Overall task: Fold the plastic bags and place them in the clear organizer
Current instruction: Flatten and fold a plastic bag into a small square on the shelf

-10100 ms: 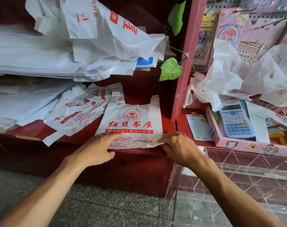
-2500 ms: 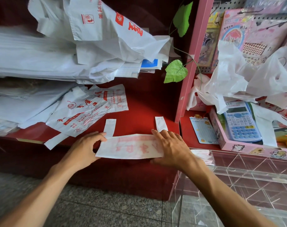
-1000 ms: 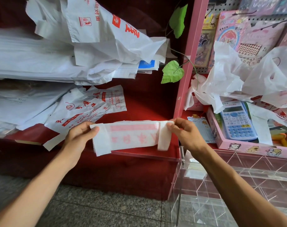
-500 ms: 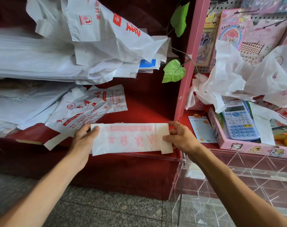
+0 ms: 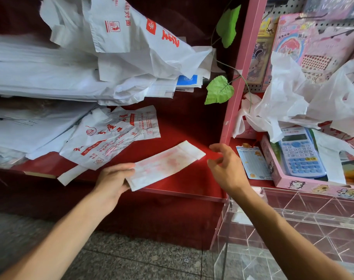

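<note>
Two bare hands reached over the front edge of a red shelf (image 5: 184,126). Nearest, below the right forearm, stood the clear organizer (image 5: 293,235), its see-through dividers just under and right of that wrist. The left hand (image 5: 113,179) pinched one end of the folded bag (image 5: 164,164), thumb on top and fingers beneath, so the narrow white strip with faint red print slanted up and away toward the right hand. The right hand (image 5: 225,168) hovered just beside the strip's far end, apart from it, fingers loosely curled and holding nothing. Just beyond the left hand lay flat printed bags (image 5: 111,136), white with red lettering, on the shelf. Right of the right hand sat a small card (image 5: 253,162), then a pink tray (image 5: 313,184) with a blue calculator (image 5: 299,152) in it. Farther off, crumpled white bags (image 5: 293,102) hung above the tray, and a heap of white bags (image 5: 71,77) filled the space beyond the left hand, with a green leaf (image 5: 219,89) between the two.
</note>
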